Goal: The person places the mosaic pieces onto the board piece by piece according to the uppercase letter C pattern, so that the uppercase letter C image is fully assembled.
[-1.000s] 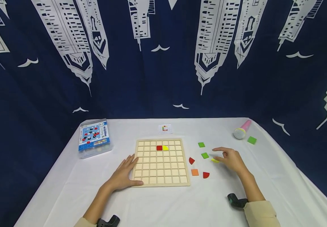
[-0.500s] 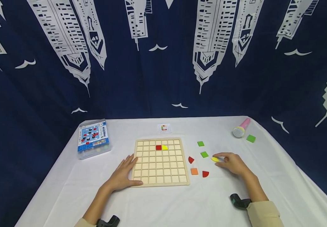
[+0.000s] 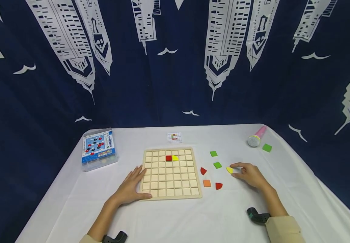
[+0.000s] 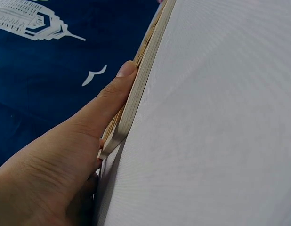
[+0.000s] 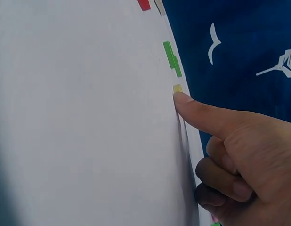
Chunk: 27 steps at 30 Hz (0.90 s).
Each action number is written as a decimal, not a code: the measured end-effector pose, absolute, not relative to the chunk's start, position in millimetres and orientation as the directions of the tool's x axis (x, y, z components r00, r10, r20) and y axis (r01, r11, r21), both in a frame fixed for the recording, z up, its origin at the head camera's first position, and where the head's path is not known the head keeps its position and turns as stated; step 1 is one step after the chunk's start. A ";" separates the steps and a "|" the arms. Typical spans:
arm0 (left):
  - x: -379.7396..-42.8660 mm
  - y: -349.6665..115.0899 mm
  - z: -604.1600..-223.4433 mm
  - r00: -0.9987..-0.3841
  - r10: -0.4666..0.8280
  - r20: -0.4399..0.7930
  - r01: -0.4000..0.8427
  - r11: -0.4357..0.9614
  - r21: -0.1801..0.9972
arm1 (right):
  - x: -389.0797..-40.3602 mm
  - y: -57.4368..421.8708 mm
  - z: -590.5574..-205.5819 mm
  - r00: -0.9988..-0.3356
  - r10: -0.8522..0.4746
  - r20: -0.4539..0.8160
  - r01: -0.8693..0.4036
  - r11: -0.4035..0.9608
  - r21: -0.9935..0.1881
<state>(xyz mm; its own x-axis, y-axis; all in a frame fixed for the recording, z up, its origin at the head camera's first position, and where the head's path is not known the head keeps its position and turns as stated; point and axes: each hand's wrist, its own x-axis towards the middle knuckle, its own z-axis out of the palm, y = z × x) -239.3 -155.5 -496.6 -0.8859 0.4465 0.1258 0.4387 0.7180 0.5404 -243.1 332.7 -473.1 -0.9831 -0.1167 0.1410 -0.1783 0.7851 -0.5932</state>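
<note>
My left hand [image 3: 130, 189] lies at the near left corner of a wooden grid board [image 3: 170, 193]. Its fingers are spread along the left side and the thumb [image 4: 115, 92] rests on the near edge. A red square tile [image 3: 168, 158] and a yellow quarter-circle tile [image 3: 175, 158] sit side by side in the board's upper rows. To the right of the board, my right hand [image 3: 250, 175] pinches another yellow rounded tile [image 3: 229, 170] between thumb and index finger, close over the tablecloth. In the right wrist view the thumb tip hides part of that yellow tile [image 5: 177, 88].
Between board and right hand lie green tiles [image 3: 217, 165], red quarter-circles [image 3: 218, 186] and an orange square [image 3: 206, 183]. A small pattern card [image 3: 174, 137] lies behind the board. A boxed set [image 3: 99, 148] stands back left; a pink toy microphone [image 3: 256, 136] and another green tile [image 3: 267, 147] lie back right.
My right index finger has come down and closed with the thumb on the yellow tile, which has turned slightly. My left hand has stayed at the board. The head view has shifted a little.
</note>
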 end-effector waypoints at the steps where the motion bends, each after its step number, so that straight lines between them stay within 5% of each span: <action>1: -239.0 -155.6 -496.9 -0.887 0.445 0.124 0.436 0.720 0.540 | -244.3 331.0 -473.7 -0.981 -0.122 0.150 -0.188 0.783 -0.593; 27: -238.5 -155.7 -497.3 -0.889 0.439 0.128 0.435 0.724 0.535 | -236.9 326.3 -478.1 -0.975 -0.094 0.203 -0.191 0.824 -0.533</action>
<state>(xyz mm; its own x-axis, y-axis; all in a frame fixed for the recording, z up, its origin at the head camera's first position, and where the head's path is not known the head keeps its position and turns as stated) -238.5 -155.7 -497.3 -0.8894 0.4386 0.1285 0.4345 0.7243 0.5353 -236.9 326.3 -478.1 -0.9745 -0.0943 0.2034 -0.1910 0.8244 -0.5328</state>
